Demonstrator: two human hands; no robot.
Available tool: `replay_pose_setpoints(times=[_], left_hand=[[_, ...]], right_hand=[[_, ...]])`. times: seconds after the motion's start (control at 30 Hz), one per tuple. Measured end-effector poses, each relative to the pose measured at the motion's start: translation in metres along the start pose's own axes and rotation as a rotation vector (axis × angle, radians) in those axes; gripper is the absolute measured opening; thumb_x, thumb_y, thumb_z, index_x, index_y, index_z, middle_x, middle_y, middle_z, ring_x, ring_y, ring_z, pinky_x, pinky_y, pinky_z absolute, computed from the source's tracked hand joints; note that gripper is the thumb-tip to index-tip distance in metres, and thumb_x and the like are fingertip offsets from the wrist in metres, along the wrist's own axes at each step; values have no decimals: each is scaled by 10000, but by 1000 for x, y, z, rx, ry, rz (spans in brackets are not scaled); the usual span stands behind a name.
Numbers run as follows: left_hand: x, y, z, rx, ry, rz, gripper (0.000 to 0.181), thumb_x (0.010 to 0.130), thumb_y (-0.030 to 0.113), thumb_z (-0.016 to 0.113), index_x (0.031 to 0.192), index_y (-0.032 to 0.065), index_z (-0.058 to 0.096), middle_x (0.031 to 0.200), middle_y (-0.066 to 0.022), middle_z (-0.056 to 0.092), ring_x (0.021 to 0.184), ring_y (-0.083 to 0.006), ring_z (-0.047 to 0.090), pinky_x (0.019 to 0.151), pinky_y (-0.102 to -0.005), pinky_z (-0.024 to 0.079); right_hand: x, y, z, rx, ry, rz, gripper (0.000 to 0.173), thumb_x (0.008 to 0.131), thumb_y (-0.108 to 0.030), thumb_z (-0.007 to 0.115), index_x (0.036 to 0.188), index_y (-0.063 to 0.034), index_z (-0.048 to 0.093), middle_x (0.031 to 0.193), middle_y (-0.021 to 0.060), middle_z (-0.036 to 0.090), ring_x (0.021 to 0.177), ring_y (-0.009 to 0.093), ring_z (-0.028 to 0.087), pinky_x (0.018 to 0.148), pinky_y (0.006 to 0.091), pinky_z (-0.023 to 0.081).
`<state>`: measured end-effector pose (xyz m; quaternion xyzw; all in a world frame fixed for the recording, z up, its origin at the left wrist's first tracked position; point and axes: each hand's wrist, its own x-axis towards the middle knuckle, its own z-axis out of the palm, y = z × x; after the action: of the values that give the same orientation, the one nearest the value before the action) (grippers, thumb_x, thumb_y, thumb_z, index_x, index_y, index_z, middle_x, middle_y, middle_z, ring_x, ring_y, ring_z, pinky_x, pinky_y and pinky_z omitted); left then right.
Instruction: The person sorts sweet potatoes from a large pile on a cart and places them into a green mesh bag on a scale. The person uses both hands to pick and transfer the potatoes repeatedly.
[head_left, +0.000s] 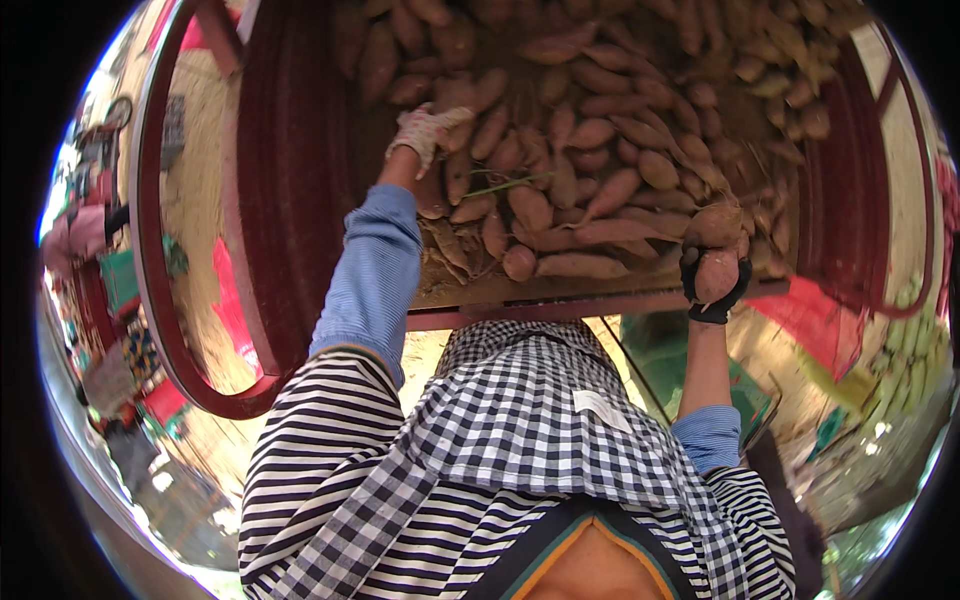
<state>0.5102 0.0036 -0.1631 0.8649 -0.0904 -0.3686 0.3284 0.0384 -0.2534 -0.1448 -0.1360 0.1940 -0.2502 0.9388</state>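
Many reddish sweet potatoes (616, 193) lie on the soil-covered bed of a dark red metal cart. My left hand (426, 135), in a white glove with red marks, reaches in at the left of the pile and lies against a sweet potato (454, 133); whether it grips it I cannot tell. At the cart's near right edge my right hand (716, 281), in a black glove, is closed around a rounded sweet potato (718, 276). Another large sweet potato (715, 225) sits just beyond it, touching. A green stem (510, 184) lies across the pile.
The cart's red side wall (289, 187) and curved rail (154, 225) stand at the left. Its near edge (525, 311) runs before my checked apron. Below right are a green crate (660, 360), a red bag (821, 319) and pale green vegetables (911, 360). A person (75, 236) is at the far left.
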Motion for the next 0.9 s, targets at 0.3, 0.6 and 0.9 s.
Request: replay_pose_setpoints(times=[0.3,0.6,0.9], left_hand=[[-55,-9,-28,-1133,-211,116,429,872,408,598,1212,149,568,1243,-50,572,1171,-266,523,995,-544,449],[-187,68,-4,-1417,-89,277,1036,482,525,842,1353,95,482,1414,-163,444,1346,-379,364,1101,-657,273],[-298,144,153,-940,-793,425,908,703,514,789,1404,89,398,1391,-131,454,1294,-358,428,1065,-583,382]], right_hand=[[-256,-70,-62,197,13,-421,562,938,-443,477,1391,-111,446,1372,142,511,1219,365,504,898,510,503],[-389,-30,-195,316,1058,-661,560,803,-484,646,1233,-138,548,1243,112,569,1124,335,542,907,514,479],[-337,-27,-144,-318,1091,-501,438,906,-168,620,1322,-112,494,1274,56,505,1095,258,536,808,400,525]])
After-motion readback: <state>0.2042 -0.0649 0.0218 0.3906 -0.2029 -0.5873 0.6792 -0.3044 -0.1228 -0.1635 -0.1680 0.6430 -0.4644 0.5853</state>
